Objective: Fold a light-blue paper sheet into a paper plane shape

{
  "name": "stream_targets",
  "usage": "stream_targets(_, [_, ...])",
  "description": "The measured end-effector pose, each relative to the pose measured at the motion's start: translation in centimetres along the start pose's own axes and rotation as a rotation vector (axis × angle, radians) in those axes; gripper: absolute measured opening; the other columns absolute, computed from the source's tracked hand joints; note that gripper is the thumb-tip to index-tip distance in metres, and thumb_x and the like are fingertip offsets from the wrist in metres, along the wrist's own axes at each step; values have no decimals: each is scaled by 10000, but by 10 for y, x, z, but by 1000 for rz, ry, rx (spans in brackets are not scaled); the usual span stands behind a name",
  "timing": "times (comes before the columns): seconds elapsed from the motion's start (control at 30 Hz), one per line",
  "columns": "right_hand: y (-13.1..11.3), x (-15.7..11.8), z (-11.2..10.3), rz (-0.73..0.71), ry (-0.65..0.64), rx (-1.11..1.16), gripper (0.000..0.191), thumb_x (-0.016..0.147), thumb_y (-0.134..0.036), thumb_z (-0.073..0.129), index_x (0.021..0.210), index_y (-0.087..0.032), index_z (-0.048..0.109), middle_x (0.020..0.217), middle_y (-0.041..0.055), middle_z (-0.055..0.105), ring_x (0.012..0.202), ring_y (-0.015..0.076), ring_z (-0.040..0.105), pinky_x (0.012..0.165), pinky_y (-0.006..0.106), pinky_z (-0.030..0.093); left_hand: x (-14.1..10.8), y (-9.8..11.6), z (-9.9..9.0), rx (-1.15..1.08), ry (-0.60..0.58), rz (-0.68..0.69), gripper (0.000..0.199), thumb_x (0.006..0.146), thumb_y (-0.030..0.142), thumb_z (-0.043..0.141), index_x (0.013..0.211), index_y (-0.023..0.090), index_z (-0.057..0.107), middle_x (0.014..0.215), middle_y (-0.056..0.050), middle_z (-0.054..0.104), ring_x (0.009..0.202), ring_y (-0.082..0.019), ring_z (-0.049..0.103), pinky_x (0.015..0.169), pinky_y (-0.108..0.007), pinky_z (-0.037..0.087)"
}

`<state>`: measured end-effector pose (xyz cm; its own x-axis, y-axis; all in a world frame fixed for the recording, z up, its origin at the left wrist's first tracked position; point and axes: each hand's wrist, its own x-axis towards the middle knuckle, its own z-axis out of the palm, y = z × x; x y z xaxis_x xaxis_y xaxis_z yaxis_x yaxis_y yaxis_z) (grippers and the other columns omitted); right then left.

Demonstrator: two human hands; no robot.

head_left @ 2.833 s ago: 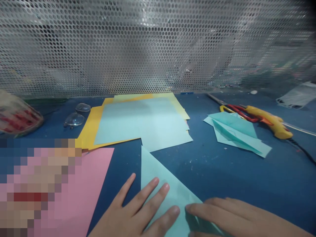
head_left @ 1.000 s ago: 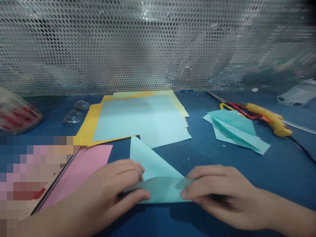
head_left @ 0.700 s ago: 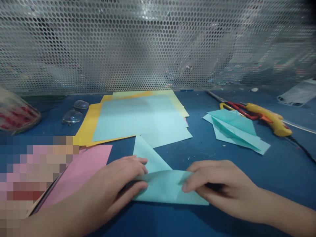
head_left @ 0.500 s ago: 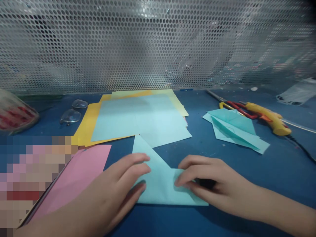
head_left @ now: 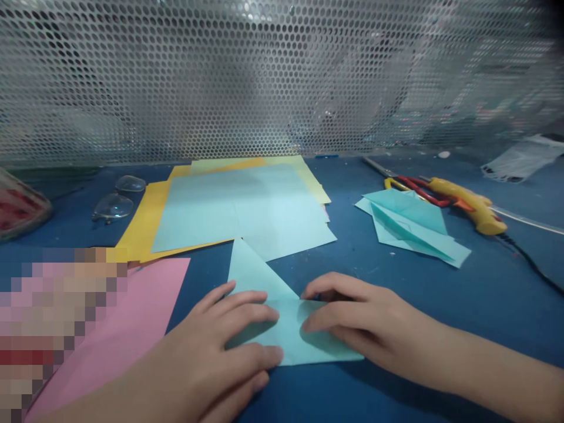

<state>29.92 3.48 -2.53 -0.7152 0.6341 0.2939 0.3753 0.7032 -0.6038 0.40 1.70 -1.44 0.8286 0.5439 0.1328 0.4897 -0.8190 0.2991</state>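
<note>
- Two bare hands press a folded light-blue sheet (head_left: 282, 320) flat on the blue table (head_left: 396, 305), near the front edge of the view at centre.
- Left hand (head_left: 207, 352): fingers spread, palm down, fingertips resting on the sheet's left part; nothing is pinched.
- Right hand (head_left: 352, 323): fingers together and slightly curled, tips pressing the sheet's right part from above.
- Orientation: the sheet's triangular tip points away from the person, toward the mesh screen (head_left: 282, 76); its long, straight edge runs left to right along the near side.
- Just beyond the tip lies a stack of blue and yellow papers (head_left: 238, 211), almost touching it.
- Left: a pink sheet (head_left: 127, 329) beside the left hand, and a pair of glasses (head_left: 114, 200) farther back.
- Right, well apart: a folded teal paper (head_left: 409, 226), with scissors (head_left: 409, 185) and a yellow glue gun (head_left: 467, 202) behind it.
- No object lies between the hands and the sheet.
</note>
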Motion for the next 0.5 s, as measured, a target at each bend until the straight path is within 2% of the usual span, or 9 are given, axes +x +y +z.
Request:
stream_targets(0.1, [-2,-2,0,-33,-4,-112,377,986,-5,426,1056,-190,746,1171,116,690,1089,135,684,897,191,538,2,-3,-1,-75,39,-86,265,1045,227,458,1021,333,699,1341,12,672,1315,-184,610,1200,-436,404])
stream_targets(0.17, [-5,-2,0,-50,-27,-196,406,990,-19,409,1060,-212,759,1202,106,687,1052,143,698,845,198,555,3,-5,-1,-78,46,-112,243,1053,242,458,984,307,682,1366,-4,652,1294,-185,618,1194,-407,418])
stream_targets(0.27, [-9,-1,0,-66,-32,-268,337,1031,-106,477,1129,-252,764,1242,72,674,907,143,705,738,211,560,2,-7,0,-52,65,-109,227,1055,225,455,1109,302,662,1388,-20,635,1266,-190,627,1167,-390,451])
stream_targets(0.33, [-10,-2,3,-107,-48,-305,275,1034,-170,571,1219,-281,740,1238,47,686,822,146,673,711,241,545,1,-8,1,-24,73,-104,293,1047,194,445,1235,318,633,1418,-20,618,1255,-195,630,1132,-388,487])
stream_targets(0.5, [-7,-4,4,-228,-62,-420,335,1032,-166,598,1335,-278,686,1126,49,725,776,185,545,673,296,461,0,-9,6,84,60,-94,436,1033,154,403,1404,313,568,1508,-64,575,1290,-269,624,1016,-473,579])
